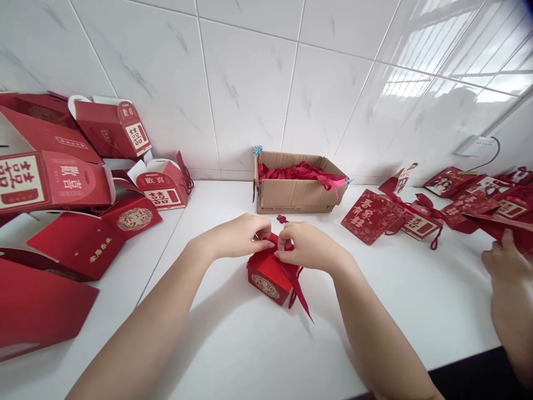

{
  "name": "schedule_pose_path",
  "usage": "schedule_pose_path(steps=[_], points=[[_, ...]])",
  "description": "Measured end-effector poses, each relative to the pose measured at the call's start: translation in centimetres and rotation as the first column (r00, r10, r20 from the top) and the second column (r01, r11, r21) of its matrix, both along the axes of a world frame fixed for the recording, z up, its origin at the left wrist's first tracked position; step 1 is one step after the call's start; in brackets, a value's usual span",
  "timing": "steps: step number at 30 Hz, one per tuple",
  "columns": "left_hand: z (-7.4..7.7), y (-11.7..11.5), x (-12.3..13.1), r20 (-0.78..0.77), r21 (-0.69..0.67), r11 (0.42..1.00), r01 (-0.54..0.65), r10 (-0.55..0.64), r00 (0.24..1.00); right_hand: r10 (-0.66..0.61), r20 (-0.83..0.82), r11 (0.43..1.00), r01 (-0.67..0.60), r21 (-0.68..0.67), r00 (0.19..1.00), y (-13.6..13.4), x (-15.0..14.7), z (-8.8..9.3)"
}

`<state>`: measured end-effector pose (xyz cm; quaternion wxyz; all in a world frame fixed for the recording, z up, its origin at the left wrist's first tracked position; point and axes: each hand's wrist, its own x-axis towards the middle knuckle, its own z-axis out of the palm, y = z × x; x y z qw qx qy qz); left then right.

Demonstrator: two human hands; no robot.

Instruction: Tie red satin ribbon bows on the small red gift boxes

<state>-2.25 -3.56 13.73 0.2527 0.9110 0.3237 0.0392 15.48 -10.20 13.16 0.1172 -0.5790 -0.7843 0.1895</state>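
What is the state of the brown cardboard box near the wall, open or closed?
Open: the top of the cardboard box is uncovered, and red ribbons are visible inside it.

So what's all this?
Small box: one, red, centre
Box ribbon: one, red, atop
Flower ornament: one, red, beyond box
Carton: one, brown, back
Loose ribbons: many, crimson, in carton
Clips: two, blue, carton corners
Piled boxes: several, red, left
Packages: several, red, right
Socket: one, white, right
Cable: one, dark, right
Wall tiles: many, white, behind
Table: one, white, underneath
Cloth: one, black, bottom right
Another person's hand: one, bare, right
Left fingers: several, bare, at ribbon
Right fingers: several, bare, at ribbon
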Motion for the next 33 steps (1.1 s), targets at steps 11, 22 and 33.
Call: schedule_pose_path(steps=[11, 22, 33], points=[[-0.3, 0.3, 0.5, 0.001, -0.027, 0.999, 0.028, -0.028, 1.0, -0.072, 0.028, 0.99, 0.075, -0.124, 0.997, -0.1, -0.6, 0.0], [-0.9, 0.4, 0.3, 0.092, -0.036, 0.998, 0.061, -0.057, 0.994, -0.047, -0.036, 0.99, 0.042, -0.135, 0.998, 0.0, -0.2, 0.0], [-1.1, 0.5, 0.5, 0.102, -0.037, 0.997, 0.066, -0.062, 0.993, -0.042, -0.051, 0.988, 0.034, -0.148, 0.998, 0.1, -0.1, -0.1]])
